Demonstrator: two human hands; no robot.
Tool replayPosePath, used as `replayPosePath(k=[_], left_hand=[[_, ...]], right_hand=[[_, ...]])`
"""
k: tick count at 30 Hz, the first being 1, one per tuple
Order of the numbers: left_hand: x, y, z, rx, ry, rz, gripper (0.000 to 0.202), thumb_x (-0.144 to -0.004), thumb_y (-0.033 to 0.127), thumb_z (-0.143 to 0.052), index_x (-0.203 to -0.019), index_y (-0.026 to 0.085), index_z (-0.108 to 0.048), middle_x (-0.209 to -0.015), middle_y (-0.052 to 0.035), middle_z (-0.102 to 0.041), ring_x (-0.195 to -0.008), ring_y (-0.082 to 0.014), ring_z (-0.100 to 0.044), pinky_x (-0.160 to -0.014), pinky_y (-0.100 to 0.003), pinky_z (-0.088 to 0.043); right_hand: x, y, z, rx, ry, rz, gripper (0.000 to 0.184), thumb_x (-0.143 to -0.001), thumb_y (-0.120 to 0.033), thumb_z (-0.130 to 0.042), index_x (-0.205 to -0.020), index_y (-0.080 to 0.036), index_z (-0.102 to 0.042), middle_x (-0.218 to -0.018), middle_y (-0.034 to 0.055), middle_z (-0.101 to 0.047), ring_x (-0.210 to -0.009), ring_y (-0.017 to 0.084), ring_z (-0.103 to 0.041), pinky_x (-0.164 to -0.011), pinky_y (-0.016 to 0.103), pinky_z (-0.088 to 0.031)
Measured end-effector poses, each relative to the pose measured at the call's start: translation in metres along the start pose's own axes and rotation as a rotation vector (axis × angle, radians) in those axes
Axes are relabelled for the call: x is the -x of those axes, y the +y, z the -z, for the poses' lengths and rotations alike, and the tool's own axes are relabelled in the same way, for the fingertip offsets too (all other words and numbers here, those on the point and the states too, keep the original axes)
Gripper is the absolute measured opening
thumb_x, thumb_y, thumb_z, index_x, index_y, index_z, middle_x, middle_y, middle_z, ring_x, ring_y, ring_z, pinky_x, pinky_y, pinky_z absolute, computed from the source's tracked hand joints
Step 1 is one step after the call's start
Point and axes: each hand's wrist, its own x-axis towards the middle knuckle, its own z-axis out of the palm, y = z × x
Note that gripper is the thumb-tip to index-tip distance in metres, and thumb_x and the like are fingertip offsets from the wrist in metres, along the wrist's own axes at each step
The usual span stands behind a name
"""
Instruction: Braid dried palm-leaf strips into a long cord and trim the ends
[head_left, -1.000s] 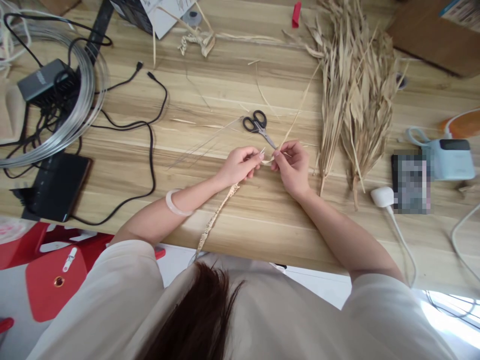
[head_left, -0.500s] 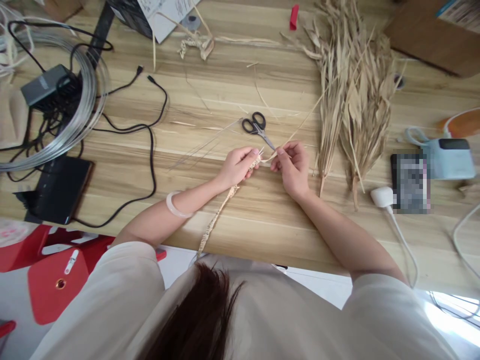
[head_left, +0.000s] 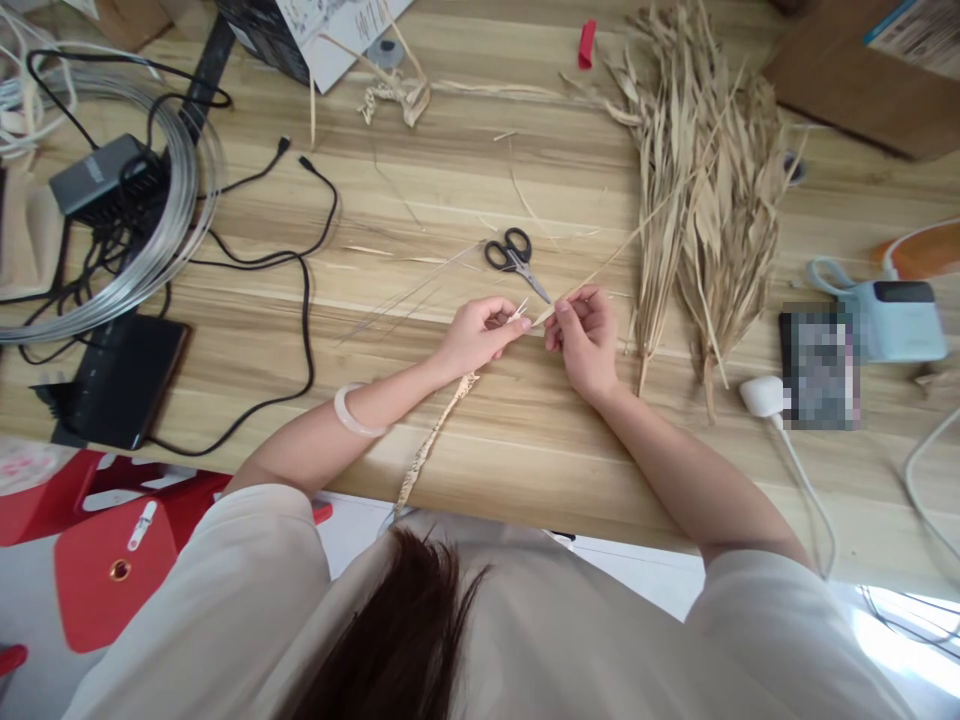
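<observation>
My left hand point(head_left: 478, 334) is closed around the top end of a braided straw strip point(head_left: 429, 443) that trails down over the table's near edge. My right hand point(head_left: 583, 331) pinches a long loose straw strand point(head_left: 634, 236) that runs up and to the right toward the dried leaves. The two hands almost touch over the wooden table point(head_left: 480, 450). Black-handled scissors point(head_left: 514, 256) lie just beyond the hands.
A pile of dried leaves point(head_left: 701, 190) lies at the right. Coiled wire point(head_left: 161, 230), black cables point(head_left: 304, 290) and black boxes point(head_left: 124, 380) fill the left. A phone point(head_left: 819, 365), a white charger point(head_left: 761, 395) and a pale blue device point(head_left: 892, 320) sit at the right. Red stools point(head_left: 112, 560) stand below.
The loose strand in my right hand has swung lower and further right, now lying flatter toward the leaves. Both hands stay at the same spot, fingers shifting slightly.
</observation>
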Motion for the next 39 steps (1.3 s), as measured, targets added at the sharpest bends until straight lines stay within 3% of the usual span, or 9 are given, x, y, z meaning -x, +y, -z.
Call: replayPosePath(k=[7, 15, 22, 30, 39], left_hand=[[-0.009, 0.002, 0.007, 0.274, 0.065, 0.106, 0.018, -0.076, 0.026, -0.067, -0.073, 0.013, -0.054, -0.075, -0.0005, -0.067, -0.036, 0.0015, -0.038, -0.033, -0.015, -0.023], [-0.012, 0.002, 0.009, 0.348, 0.107, 0.149, 0.010, -0.073, 0.019, -0.068, -0.075, 0.012, -0.061, -0.058, 0.0046, -0.057, -0.035, 0.0015, -0.036, -0.033, -0.014, -0.023], [-0.013, 0.000, 0.007, 0.361, 0.125, 0.122, 0.013, -0.069, 0.015, -0.071, -0.075, 0.012, -0.059, -0.075, 0.0000, -0.067, -0.037, 0.0025, -0.038, -0.033, -0.013, -0.024], [-0.007, 0.015, 0.007, 0.345, 0.167, 0.235, 0.012, -0.074, 0.016, -0.069, -0.071, 0.014, -0.057, -0.045, 0.0082, -0.041, -0.035, 0.0009, -0.032, -0.033, -0.013, -0.022], [-0.008, 0.015, 0.006, 0.360, 0.181, 0.248, 0.012, -0.074, 0.015, -0.068, -0.072, 0.015, -0.057, -0.044, 0.0086, -0.040, -0.035, 0.0006, -0.032, -0.033, -0.013, -0.021]], right_hand=[[-0.001, 0.002, 0.001, -0.030, -0.018, -0.018, 0.027, -0.081, -0.043, -0.062, -0.083, -0.025, -0.042, -0.064, -0.0076, -0.057, -0.043, 0.005, -0.050, -0.041, 0.020, -0.036], [-0.002, 0.003, 0.003, -0.103, -0.040, -0.048, 0.025, -0.082, -0.042, -0.059, -0.081, -0.025, -0.041, -0.061, -0.0074, -0.058, -0.042, 0.007, -0.049, -0.040, 0.020, -0.035], [-0.003, 0.003, 0.003, -0.095, -0.022, -0.023, 0.025, -0.080, -0.045, -0.062, -0.082, -0.023, -0.049, -0.060, -0.0060, -0.057, -0.042, 0.006, -0.047, -0.039, 0.020, -0.036], [-0.001, 0.004, -0.001, 0.031, -0.132, -0.009, 0.025, -0.072, -0.037, -0.073, -0.085, -0.022, -0.059, -0.066, -0.0038, -0.059, -0.049, 0.007, -0.050, -0.043, 0.020, -0.041], [-0.001, 0.000, 0.000, 0.041, -0.128, 0.001, 0.022, -0.075, -0.039, -0.071, -0.082, -0.021, -0.061, -0.064, -0.0040, -0.058, -0.048, 0.006, -0.049, -0.045, 0.021, -0.041]])
